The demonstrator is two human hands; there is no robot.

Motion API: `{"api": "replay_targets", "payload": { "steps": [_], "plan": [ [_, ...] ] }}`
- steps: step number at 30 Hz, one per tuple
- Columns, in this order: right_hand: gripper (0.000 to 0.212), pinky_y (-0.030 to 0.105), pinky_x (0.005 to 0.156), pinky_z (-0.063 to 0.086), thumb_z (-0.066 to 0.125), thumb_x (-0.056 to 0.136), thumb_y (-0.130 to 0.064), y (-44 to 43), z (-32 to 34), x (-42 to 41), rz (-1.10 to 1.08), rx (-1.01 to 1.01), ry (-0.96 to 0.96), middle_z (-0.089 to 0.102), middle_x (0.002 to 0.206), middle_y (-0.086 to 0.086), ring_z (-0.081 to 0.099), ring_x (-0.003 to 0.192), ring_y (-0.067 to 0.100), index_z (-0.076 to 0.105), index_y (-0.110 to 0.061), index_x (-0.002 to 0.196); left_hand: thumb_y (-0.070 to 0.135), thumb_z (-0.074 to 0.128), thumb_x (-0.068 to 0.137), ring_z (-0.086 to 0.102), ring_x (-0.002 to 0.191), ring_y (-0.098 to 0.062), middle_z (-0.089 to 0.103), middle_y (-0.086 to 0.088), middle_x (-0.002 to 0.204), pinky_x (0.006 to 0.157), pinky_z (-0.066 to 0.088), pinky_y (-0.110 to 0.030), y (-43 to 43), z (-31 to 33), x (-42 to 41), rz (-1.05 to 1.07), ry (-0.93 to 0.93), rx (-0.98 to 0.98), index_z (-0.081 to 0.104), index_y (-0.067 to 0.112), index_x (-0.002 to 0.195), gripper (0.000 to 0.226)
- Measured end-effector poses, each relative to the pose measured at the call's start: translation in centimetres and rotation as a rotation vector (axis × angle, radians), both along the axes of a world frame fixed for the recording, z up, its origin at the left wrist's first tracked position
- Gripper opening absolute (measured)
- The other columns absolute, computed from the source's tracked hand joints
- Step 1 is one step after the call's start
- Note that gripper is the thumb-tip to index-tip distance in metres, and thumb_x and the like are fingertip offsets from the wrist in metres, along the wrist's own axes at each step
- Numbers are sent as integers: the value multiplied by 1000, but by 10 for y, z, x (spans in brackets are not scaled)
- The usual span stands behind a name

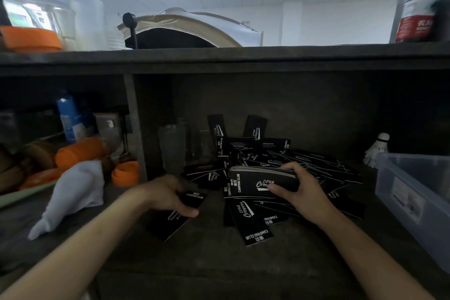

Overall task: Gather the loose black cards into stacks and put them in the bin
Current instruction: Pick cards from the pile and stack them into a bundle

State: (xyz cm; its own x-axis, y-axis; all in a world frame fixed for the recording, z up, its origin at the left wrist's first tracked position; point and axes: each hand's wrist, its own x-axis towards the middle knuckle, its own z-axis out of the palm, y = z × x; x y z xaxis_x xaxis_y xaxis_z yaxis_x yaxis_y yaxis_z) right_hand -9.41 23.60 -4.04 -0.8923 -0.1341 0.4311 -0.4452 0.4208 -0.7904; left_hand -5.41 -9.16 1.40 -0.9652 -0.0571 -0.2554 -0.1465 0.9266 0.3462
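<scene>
Right edge is cutting off the bin (401,200); far cards are blurring into shadow. Right hand (306,192) is gripping 1 stack (253,180), thumb on its near face, fingers curling over the far edge, above the loose cards (319,165) on the bench (219,265). Left hand (168,196) is pinching 1 card (174,225) near-left, partly hiding it.
</scene>
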Motion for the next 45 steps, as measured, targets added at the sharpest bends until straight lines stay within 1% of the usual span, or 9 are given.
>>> {"api": "replay_targets", "payload": {
  "steps": [5,7,11,16,19,25,31,37,45],
  "plan": [
    [31,13,80,51,87,78,-18,0,-1,4,18,-32,-9,75,94,-8,70,88,-2,64,-20,99,39,86,75,56,125,-22,60,-1,132,94,44,-23,-3,-3,-12,52,-24,73,61,14,129,65],
    [30,12,78,51,86,79,-15,0,1,5,25,-76,-34,76,93,-8,71,89,0,64,-20,99,33,73,90,66,110,-25,71,-1,103,81,45,-25,1,-7,-16,55,224,143,72,19,98,16],
    [27,27,83,58,84,81,-19,-1,7,7,52,-252,-110,78,96,-3,74,92,11,67,-18,101,17,63,97,68,92,-23,72,-4,88,84,50,-34,27,-9,-22,239,870,664,69,20,86,13],
    [29,37,88,59,83,82,-20,-2,9,10,36,-422,-179,78,105,6,75,98,22,67,-17,106,-5,58,96,75,83,-20,77,-10,91,73,61,-24,86,-9,-19,114,486,1330,62,4,114,21],
    [33,36,89,59,83,82,-22,0,13,11,-5,-459,-187,77,106,4,74,99,20,67,-17,110,1,45,102,75,95,-26,76,-15,106,80,60,-29,111,-16,-18,-16,262,1348,61,5,121,25],
    [35,30,86,58,84,82,-16,0,8,6,-73,-231,-62,73,106,-1,71,99,13,62,-22,108,53,52,97,67,103,-9,74,6,107,92,49,-29,114,-18,-43,2,604,1147,71,24,110,37],
    [42,20,84,58,88,76,-15,0,1,3,-40,-81,-29,74,106,-6,71,94,2,63,-24,108,29,56,101,66,108,-8,72,9,110,99,50,-31,117,-42,-55,-180,691,895,68,28,111,16],
    [37,17,73,51,87,77,-12,9,3,-3,-290,-245,37,71,99,-5,67,92,6,63,-21,104,94,39,67,47,131,-11,50,8,140,113,38,-39,87,-51,-46,-225,422,308,52,31,140,98],
    [37,34,85,57,84,82,-13,14,7,0,-356,-480,-13,68,99,-3,68,93,15,60,-19,109,42,90,68,53,123,-15,51,-1,132,104,38,-22,90,-50,-44,-106,550,427,59,22,136,78]
  ]
}}
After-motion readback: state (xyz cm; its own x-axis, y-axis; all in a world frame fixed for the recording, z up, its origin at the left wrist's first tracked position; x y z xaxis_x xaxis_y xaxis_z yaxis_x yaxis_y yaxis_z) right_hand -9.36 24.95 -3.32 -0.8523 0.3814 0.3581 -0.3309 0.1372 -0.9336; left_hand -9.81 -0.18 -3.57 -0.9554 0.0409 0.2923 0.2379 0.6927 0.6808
